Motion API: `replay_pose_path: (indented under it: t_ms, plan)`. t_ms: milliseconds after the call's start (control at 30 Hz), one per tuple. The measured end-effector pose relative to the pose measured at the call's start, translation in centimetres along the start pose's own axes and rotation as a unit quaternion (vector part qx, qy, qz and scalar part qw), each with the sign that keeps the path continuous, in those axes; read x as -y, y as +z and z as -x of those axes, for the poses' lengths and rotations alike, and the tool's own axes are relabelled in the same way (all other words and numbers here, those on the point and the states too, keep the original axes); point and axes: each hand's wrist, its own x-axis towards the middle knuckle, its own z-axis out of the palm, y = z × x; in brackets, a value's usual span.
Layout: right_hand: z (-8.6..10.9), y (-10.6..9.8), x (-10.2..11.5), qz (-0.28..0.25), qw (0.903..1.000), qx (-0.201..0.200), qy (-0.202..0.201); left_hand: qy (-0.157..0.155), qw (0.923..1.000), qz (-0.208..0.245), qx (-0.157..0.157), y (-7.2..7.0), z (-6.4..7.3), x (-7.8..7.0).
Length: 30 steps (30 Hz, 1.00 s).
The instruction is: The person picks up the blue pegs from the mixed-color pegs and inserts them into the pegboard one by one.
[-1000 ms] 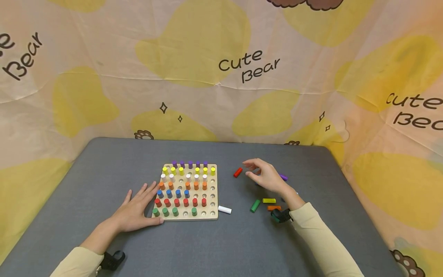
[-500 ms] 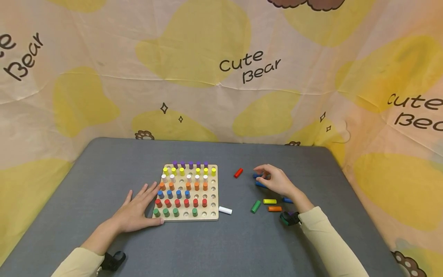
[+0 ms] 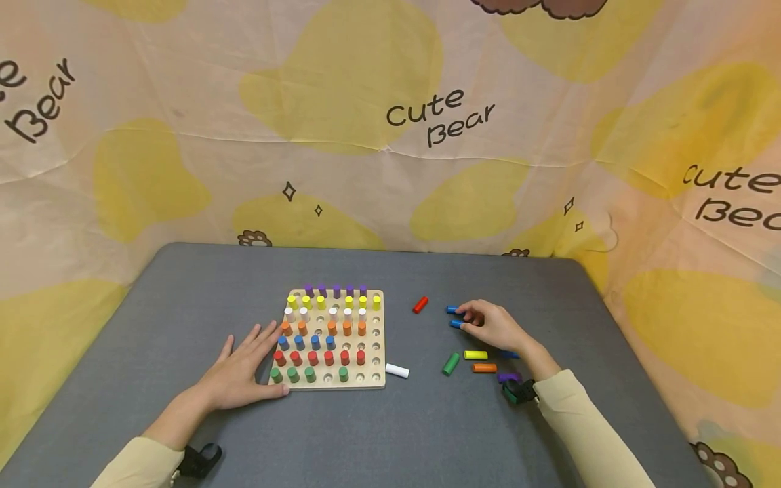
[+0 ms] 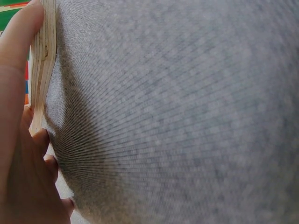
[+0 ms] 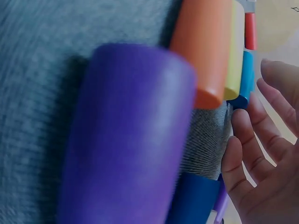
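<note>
A wooden peg board [image 3: 329, 388] stands on the table, with rows of purple, yellow, white, orange, blue, red and green pegs and some bare holes. My left hand [image 3: 241, 376] rests along its left side, fingers straight, thumb at the near corner. In the left wrist view the thumb [image 4: 21, 35] lies against the board's wooden edge [image 4: 45, 60]. To the right of the board, my right hand [image 3: 497, 327] hovers with bent fingers at two blue pegs, the farther one [image 3: 451, 310] and the nearer one [image 3: 456, 324]. In the right wrist view its thumb and fingers are spread apart.
Loose pegs lie right of the board: red [image 3: 420, 304], green [image 3: 451, 364], yellow [image 3: 476, 355], orange [image 3: 485, 368], and purple [image 3: 508, 377] beside the right wrist strap. A white peg [image 3: 397, 371] lies against the board's right side. A printed cloth [image 3: 342, 135] hangs behind the table.
My right hand has moved right and toward me, from beside the red peg to the two blue pegs, which came into sight. The left hand stays at the board.
</note>
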Motion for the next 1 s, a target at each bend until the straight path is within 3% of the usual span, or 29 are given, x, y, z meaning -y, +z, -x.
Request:
replay_pose_path:
  t_ms: [1000]
  plan:
    - [-0.2, 0.82, -0.22, 0.02, 0.9995, -0.002, -0.023, 0.001, 1.0, 0.003, 0.001, -0.09, 0.02, -0.17]
